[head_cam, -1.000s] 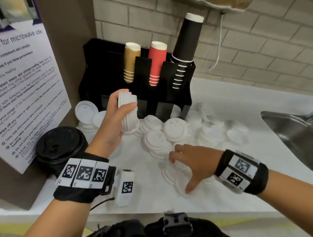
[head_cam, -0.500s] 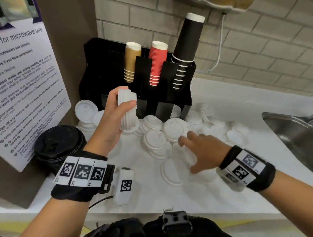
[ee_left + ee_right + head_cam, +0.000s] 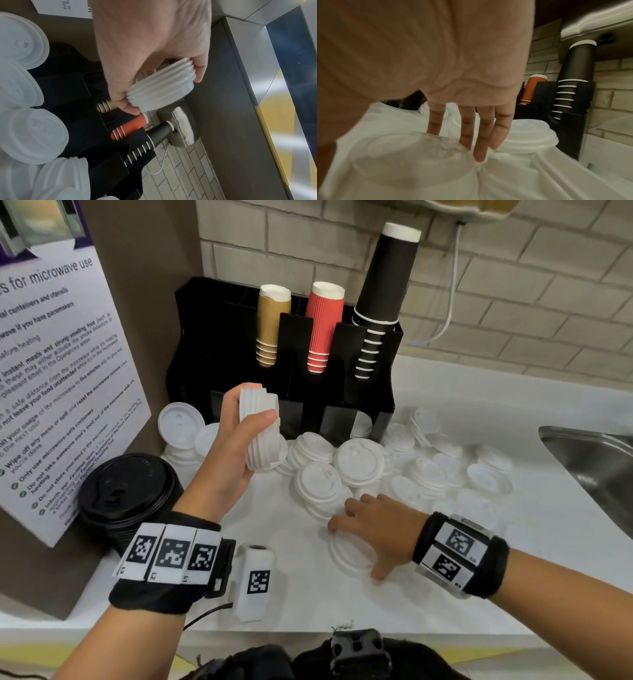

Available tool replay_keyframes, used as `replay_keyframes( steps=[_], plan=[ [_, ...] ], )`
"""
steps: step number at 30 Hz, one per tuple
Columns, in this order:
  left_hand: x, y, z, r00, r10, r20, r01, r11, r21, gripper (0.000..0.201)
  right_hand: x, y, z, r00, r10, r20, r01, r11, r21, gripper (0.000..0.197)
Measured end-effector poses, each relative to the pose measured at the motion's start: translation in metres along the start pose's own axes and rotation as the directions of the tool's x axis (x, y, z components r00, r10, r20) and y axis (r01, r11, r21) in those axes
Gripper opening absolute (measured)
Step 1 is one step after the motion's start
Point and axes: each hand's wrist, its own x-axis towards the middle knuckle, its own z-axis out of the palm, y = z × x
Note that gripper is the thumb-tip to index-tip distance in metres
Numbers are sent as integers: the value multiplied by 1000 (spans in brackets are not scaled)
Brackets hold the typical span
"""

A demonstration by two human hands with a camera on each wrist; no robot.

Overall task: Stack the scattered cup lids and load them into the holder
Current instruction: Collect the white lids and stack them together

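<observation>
The person is wearing a black fabric band on each wrist, with bare forearms showing behind them. The left band (image 3: 164,573) is carrying three white tags in a row, each printed with a black square code, and a white box (image 3: 255,582) with another code is hanging beside it, a thin black cable trailing from it. The right band (image 3: 460,556) is bearing two white code tags. Dark clothing with a black buckle (image 3: 356,648) is showing at the bottom edge.
</observation>
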Motion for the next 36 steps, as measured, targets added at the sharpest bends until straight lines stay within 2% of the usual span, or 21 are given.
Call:
replay_keyframes(
  steps=[2, 4, 7, 9, 11, 14, 16, 17, 20, 23, 29, 36],
  plan=[
    [0, -2, -1, 1000, -4, -6, 4, 1000, -7, 54, 1, -1, -5, 1000, -22, 21, 20, 995, 97, 93],
    [0, -3, -3, 1000, -7, -13, 7, 1000, -1, 56, 1, 2, -14, 1000, -30, -5, 30, 963, 267, 90],
    [0, -6, -6, 999, -27, -27, 27, 999, -18, 61, -2, 13, -34, 982, -6, -190, 110, 833, 542, 80],
    [0, -7, -5, 999, -43, -27, 42, 999, -33, 63, -4, 19, -46, 935, 67, -347, 201, 708, 677, 74],
    [-1, -9, -3, 999, -44, -31, 43, 999, -31, 62, -4, 19, -53, 874, 176, -453, 307, 524, 794, 69],
    [-2, -12, 4, 999, -30, -43, 29, 999, -28, 60, 1, 8, -57, 804, 328, -496, 441, 230, 867, 65],
    [-3, -13, 8, 999, -28, -46, 26, 999, -42, 59, 8, -6, -58, 773, 369, -516, 518, 103, 849, 61],
    [-3, -14, 9, 999, -28, -42, 26, 999, -47, 59, 12, -13, -57, 761, 379, -527, 543, 73, 836, 59],
    [-2, -15, 13, 1000, -21, -13, 20, 999, -45, 53, 23, -29, -57, 733, 416, -538, 583, 23, 812, 59],
    [-1, -14, 12, 999, -28, 21, 29, 999, -31, 56, 26, -31, -57, 722, 445, -530, 593, -3, 805, 58],
    [1, -14, 9, 994, -51, 99, 49, 998, 28, 58, 23, -20, -63, 701, 422, -575, 592, 104, 799, 59],
    [6, -15, 16, 998, -29, 63, 29, 1000, -4, 62, 28, -17, -64, 668, 438, -602, 621, 119, 775, 60]
  ],
)
